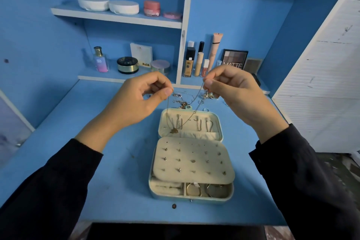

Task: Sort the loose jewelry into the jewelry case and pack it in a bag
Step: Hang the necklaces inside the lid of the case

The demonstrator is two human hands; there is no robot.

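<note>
On the tabletop [116,161] the case [191,199] lies open: bangles [194,190] in its near tray, studs on the panel [192,154] above, hooks in the lid [219,122]. Over the lid hangs a necklace [174,130], its pendant low against the lining. The left hand [136,99] and right hand [239,91] each pinch one end of it between thumb and forefinger, the other fingers [153,82] loosely curled. I judge the fine chain could snag on chains hung in the lid, or slip from a pinch and knot. Beyond the case lies the loose pile [183,103]. On the shelf behind, a palette [233,59] reads MATTE, a card [141,54] NUDE, a bottle [100,60] SB.
</note>
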